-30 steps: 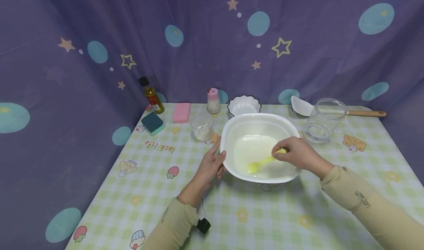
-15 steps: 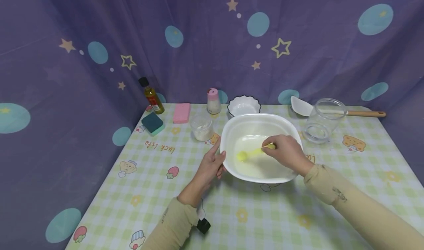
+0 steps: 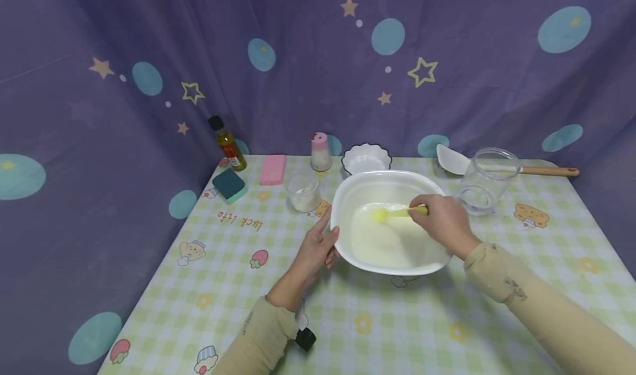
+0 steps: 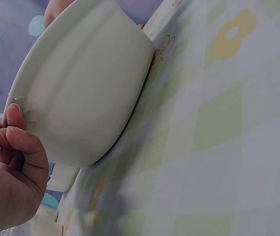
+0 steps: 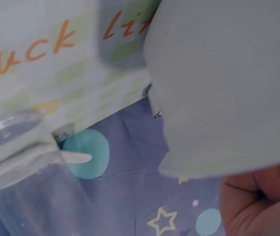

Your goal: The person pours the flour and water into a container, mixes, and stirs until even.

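A white basin with pale, milky liquid in it stands mid-table. My left hand grips its left rim; in the left wrist view the fingers curl at the edge of the basin's outer wall. Over the basin, my right hand pinches the handle of a yellow spoon, whose bowl end points left into the liquid. From the right wrist, the basin's wall hides the spoon, and only part of the right hand shows past the rim.
Behind the basin are a scalloped dish and a pink-topped shaker. Leftward stand a clear cup of white stuff, a pink sponge, a green sponge and an oil bottle. At right, a clear jar overlaps a spatula.
The spoon has swept through the liquid, first leftward, then back right and toward the basin's far side, my right hand moving with it. My left hand and the basin have stayed put.
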`<action>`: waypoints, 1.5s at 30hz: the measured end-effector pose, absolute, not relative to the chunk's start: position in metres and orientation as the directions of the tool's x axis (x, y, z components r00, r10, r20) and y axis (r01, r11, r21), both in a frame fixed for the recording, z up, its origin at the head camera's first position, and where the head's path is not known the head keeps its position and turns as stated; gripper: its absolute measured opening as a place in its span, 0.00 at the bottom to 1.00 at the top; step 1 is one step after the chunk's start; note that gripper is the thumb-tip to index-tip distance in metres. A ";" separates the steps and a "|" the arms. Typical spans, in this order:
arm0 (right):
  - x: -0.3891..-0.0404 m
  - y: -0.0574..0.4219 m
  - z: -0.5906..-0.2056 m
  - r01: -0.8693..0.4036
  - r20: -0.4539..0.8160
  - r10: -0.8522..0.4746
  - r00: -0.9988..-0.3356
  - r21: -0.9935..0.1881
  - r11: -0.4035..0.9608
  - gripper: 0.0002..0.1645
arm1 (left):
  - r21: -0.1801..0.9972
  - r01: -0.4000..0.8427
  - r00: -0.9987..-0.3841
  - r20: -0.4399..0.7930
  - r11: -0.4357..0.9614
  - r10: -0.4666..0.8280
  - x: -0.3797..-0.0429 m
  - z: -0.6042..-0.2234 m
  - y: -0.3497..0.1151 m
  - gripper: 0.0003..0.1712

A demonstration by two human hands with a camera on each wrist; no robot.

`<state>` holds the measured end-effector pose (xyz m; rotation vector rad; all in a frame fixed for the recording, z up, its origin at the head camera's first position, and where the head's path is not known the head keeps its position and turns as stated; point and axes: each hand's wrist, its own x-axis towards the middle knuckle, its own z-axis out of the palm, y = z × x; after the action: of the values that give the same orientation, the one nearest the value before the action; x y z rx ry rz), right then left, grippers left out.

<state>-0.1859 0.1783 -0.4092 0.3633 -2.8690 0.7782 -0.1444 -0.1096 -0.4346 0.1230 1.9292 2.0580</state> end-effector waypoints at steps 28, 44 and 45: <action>-0.167 0.230 -0.387 -0.298 0.396 -0.097 -0.913 -0.484 0.823 0.10 | 0.986 -0.163 -0.946 -0.146 -0.034 0.288 -0.148 -0.446 -0.109 0.35; -0.144 0.275 -0.368 -0.196 0.408 0.108 -0.906 -0.633 0.749 0.16 | 0.992 -0.125 -0.964 -0.115 -0.030 0.240 -0.152 -0.461 -0.110 0.33; -0.141 0.279 -0.367 -0.193 0.413 0.120 -0.903 -0.637 0.746 0.16 | 0.991 -0.128 -0.964 -0.117 -0.029 0.240 -0.153 -0.461 -0.110 0.33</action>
<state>-0.1408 0.2789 -0.3670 0.0557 -2.5125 0.9844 -0.1527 -0.1103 -0.4608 0.1191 1.9917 2.0828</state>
